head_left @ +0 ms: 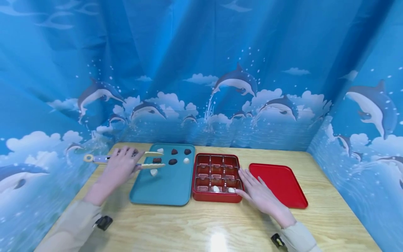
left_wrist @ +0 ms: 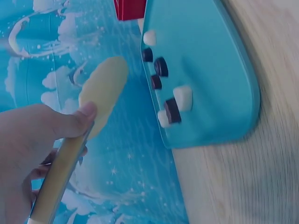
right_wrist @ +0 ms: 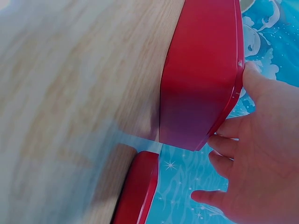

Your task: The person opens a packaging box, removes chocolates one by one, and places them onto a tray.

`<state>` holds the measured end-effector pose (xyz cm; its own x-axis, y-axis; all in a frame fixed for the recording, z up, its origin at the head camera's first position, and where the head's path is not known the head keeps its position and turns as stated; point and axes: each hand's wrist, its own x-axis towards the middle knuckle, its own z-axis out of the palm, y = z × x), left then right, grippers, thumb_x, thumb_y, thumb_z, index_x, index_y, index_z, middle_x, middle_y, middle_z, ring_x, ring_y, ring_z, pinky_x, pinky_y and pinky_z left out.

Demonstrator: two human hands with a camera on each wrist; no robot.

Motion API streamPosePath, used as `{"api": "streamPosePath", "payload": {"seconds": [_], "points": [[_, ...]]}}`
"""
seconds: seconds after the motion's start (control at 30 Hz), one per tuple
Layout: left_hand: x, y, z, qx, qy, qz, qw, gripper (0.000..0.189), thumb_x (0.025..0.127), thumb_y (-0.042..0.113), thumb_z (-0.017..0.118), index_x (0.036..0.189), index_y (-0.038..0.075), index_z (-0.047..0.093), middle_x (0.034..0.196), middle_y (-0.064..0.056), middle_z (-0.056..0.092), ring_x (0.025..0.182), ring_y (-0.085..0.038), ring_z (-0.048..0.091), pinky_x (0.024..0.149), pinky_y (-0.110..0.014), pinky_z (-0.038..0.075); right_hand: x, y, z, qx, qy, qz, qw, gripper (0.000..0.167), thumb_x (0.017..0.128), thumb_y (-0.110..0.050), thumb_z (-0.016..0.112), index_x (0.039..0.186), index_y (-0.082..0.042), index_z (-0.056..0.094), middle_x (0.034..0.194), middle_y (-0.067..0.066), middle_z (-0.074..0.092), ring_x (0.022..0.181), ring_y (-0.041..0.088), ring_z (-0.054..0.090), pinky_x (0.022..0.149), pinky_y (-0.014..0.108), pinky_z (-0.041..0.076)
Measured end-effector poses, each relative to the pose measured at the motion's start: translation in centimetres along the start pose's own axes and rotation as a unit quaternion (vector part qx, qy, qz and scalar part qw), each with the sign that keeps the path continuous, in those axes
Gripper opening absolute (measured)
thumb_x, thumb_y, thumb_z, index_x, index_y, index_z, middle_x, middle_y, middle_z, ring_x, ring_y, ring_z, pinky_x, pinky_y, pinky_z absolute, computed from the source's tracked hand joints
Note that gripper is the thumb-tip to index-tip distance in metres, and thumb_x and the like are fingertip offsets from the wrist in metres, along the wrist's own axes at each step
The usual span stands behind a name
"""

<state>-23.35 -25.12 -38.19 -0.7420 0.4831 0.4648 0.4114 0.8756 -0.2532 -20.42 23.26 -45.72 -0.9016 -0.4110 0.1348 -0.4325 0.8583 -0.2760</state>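
My left hand [head_left: 122,164] grips a pair of tongs [head_left: 154,165] with cream, wavy-edged tips, spread apart over the left side of a teal tray [head_left: 171,192]. On that tray lie several small white and dark brown chocolates, such as a dark oval one [head_left: 172,161] and a white one [head_left: 154,172] just below the lower tip. Nothing shows between the tips. Right of the tray stands a red box [head_left: 217,197] with a divided insert; two white chocolates [head_left: 215,189] sit in its front row. My right hand [head_left: 259,194] rests at the box's right rim, fingers extended.
A red lid [head_left: 278,185] lies flat on the wooden table [head_left: 176,227], right of the box and beside my right hand. A blue curtain [head_left: 189,70] printed with dolphins hangs behind the table and along both sides.
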Motion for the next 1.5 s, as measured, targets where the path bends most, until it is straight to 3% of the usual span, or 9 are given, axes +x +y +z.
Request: {"api": "streamPosePath", "payload": {"seconds": [0.3, 0.53, 0.83, 1.13, 1.37, 1.5], "points": [[1.6, 2.9, 0.6, -0.012, -0.031, 0.001, 0.9994, 0.059, 0.090, 0.036, 0.077, 0.140, 0.007, 0.061, 0.117, -0.018, 0.063, 0.111, -0.038, 0.056, 0.092, -0.055, 0.046, 0.1, 0.1, 0.1, -0.001, -0.002, 0.001, 1.0000, 0.078, 0.103, -0.053, 0.051, 0.160, -0.005, 0.027, 0.166, 0.012, 0.024, 0.153, 0.036, 0.020, 0.118, 0.064, 0.021], [3.1, 5.3, 1.0, -0.032, 0.010, 0.040, 0.9986, 0.058, 0.089, 0.040, 0.078, 0.135, 0.007, 0.065, 0.114, -0.014, 0.063, 0.105, -0.034, 0.057, 0.087, -0.051, 0.049, 0.1, 0.0, 0.0, 0.000, -0.005, 0.001, 1.0000, 0.080, 0.102, -0.054, 0.052, 0.160, -0.005, 0.027, 0.166, 0.014, 0.025, 0.153, 0.037, 0.020, 0.118, 0.065, 0.021], [5.5, 8.6, 1.2, -0.043, 0.015, 0.100, 0.9940, 0.059, 0.089, 0.043, 0.076, 0.138, 0.012, 0.063, 0.118, -0.010, 0.063, 0.106, -0.029, 0.055, 0.085, -0.046, 0.049, 0.0, 0.1, 0.1, -0.002, -0.003, 0.004, 1.0000, 0.079, 0.102, -0.054, 0.051, 0.160, -0.005, 0.027, 0.166, 0.013, 0.024, 0.153, 0.036, 0.020, 0.118, 0.064, 0.021], [8.4, 11.9, 0.5, -0.009, 0.031, 0.182, 0.9827, 0.062, 0.081, 0.046, 0.081, 0.135, 0.020, 0.066, 0.117, -0.004, 0.065, 0.109, -0.026, 0.057, 0.088, -0.041, 0.049, 0.0, 0.1, 0.2, -0.003, -0.001, 0.001, 1.0000, 0.080, 0.102, -0.054, 0.051, 0.160, -0.005, 0.027, 0.166, 0.013, 0.025, 0.153, 0.036, 0.020, 0.118, 0.065, 0.021], [10.3, 14.3, -0.4, 0.037, 0.003, 0.240, 0.9700, 0.049, 0.088, 0.035, 0.079, 0.135, 0.028, 0.065, 0.124, 0.000, 0.066, 0.119, -0.021, 0.057, 0.103, -0.040, 0.045, 0.0, 0.1, 0.0, 0.001, 0.000, 0.001, 1.0000, 0.080, 0.102, -0.055, 0.050, 0.160, -0.005, 0.027, 0.166, 0.013, 0.025, 0.153, 0.036, 0.020, 0.118, 0.065, 0.020], [11.0, 15.5, -0.7, 0.073, -0.008, 0.273, 0.9592, 0.051, 0.086, 0.040, 0.080, 0.134, 0.031, 0.065, 0.125, 0.003, 0.066, 0.121, -0.019, 0.056, 0.107, -0.039, 0.043, 0.0, 0.1, 0.0, 0.001, 0.000, 0.002, 1.0000, 0.080, 0.102, -0.056, 0.050, 0.160, -0.006, 0.027, 0.166, 0.013, 0.025, 0.153, 0.036, 0.020, 0.118, 0.065, 0.020]]}}
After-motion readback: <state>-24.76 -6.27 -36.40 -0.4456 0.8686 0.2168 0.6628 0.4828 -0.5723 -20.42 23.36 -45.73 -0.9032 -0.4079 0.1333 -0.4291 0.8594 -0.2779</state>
